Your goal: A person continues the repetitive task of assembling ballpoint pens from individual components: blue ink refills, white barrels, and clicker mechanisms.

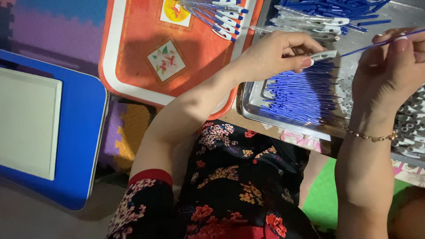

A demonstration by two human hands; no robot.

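two hands fitting a blue refill into a pen part over a metal tray

the left hand [276, 53] pinches a small white-grey pen piece [324, 55] between thumb and fingertips, fingers clamped together on it, above the steel tray's [252, 99] left half. the right hand [389, 66], with a thin gold bracelet [371, 137] at the wrist, holds a slim blue refill [376, 43] between closed fingers, its tip aimed at the pen piece and almost touching it. a heap of blue refills [301, 95] lies in the tray under both hands, more at the tray's far edge. grey pen tips [414, 128] crowd the tray's right edge. finished pens [223, 17] lie at the far right corner of the orange tray [133, 44] just beside it; a blue board [84, 132] sits well apart to the left.
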